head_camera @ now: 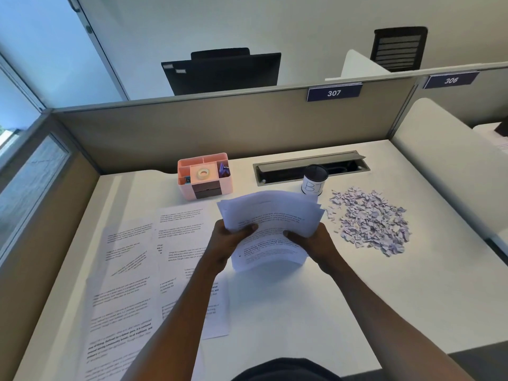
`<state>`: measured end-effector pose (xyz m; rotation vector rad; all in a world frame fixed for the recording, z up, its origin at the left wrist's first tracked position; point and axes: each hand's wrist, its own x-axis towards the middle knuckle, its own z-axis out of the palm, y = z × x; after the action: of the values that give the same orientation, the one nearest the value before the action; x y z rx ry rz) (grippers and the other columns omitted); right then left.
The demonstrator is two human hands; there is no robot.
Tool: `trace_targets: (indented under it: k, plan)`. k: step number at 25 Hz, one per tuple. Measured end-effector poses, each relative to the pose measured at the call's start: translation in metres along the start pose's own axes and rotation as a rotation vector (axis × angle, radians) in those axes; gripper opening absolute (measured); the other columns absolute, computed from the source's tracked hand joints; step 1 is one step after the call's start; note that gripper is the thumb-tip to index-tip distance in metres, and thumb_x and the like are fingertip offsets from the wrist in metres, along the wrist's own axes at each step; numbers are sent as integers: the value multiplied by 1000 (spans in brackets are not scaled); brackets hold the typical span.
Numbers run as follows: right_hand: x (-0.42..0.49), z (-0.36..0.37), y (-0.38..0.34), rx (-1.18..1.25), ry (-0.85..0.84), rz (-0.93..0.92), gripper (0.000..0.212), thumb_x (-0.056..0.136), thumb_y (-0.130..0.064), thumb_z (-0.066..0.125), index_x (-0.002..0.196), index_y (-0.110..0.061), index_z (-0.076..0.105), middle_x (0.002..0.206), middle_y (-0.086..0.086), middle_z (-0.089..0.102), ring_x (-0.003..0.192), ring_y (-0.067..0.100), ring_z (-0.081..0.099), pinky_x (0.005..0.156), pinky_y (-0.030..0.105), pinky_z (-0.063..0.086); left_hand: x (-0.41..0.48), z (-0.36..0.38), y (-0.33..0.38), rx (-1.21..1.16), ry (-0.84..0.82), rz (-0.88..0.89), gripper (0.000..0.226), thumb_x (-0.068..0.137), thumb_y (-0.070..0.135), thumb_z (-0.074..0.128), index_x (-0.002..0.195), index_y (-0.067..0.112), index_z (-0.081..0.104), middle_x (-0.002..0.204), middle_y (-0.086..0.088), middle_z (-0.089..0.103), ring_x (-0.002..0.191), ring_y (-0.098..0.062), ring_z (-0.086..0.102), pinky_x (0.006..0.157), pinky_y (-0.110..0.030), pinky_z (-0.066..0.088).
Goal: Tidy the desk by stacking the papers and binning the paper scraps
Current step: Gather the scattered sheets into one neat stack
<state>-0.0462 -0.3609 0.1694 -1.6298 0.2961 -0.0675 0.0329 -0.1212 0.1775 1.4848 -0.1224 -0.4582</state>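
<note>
Both hands hold a fanned bundle of printed white sheets point(270, 215) above the middle of the white desk point(316, 312). My left hand point(226, 239) grips its left edge and my right hand point(316, 240) grips its right edge. Several more printed sheets point(132, 270) lie flat and overlapping on the left half of the desk. A heap of small white paper scraps point(369, 220) lies on the desk at the right. Behind the bundle stands a small dark cylindrical bin point(314, 179) with a white label; its lower part is hidden by the held sheets.
A pink desk organiser point(204, 176) with a tape roll stands at the back centre. A grey cable flap point(310, 166) is open behind the bin. Grey partitions point(192, 127) close the back and left sides, a white divider point(445, 160) the right.
</note>
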Motion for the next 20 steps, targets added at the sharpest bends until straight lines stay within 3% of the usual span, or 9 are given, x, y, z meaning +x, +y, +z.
trace_targets:
  k: [3, 7, 11, 15, 20]
  plan:
    - [2, -3, 9, -122, -20, -6, 42, 72, -38, 90, 108, -26, 73, 104, 2, 77, 98, 27, 73, 80, 58, 60, -3, -3, -8, 66, -23, -13, 47, 73, 31, 91, 117, 22, 76, 116, -7, 78, 113, -33, 72, 99, -58, 60]
    - [-2, -3, 5, 0, 60, 10, 28, 78, -18, 87, 103, -23, 74, 101, -1, 79, 94, 20, 75, 83, 45, 62, -4, -2, -7, 43, 7, -3, 59, 69, 39, 93, 120, 18, 74, 117, -4, 79, 111, -29, 73, 100, -55, 60]
    - [-1, 3, 9, 28, 89, 2, 27, 79, -20, 87, 103, -19, 76, 100, 3, 79, 94, 27, 74, 83, 54, 61, -3, 3, -11, 56, -39, 25, 56, 77, 26, 90, 129, 21, 71, 122, -6, 77, 115, -29, 72, 97, -53, 61]
    - [-2, 5, 16, 16, 61, 36, 29, 78, -21, 88, 104, -18, 76, 100, 2, 79, 92, 23, 75, 83, 54, 61, -3, 6, -16, 48, -6, -29, 50, 74, 28, 92, 121, 22, 76, 116, -4, 80, 109, -28, 75, 95, -57, 62]
    - [-1, 7, 21, 77, 61, 50, 27, 80, -20, 86, 105, -15, 76, 101, 4, 79, 94, 26, 75, 85, 54, 61, -5, 7, -25, -4, 34, -40, 41, 71, 29, 92, 110, 25, 79, 112, -5, 80, 106, -28, 76, 92, -51, 63]
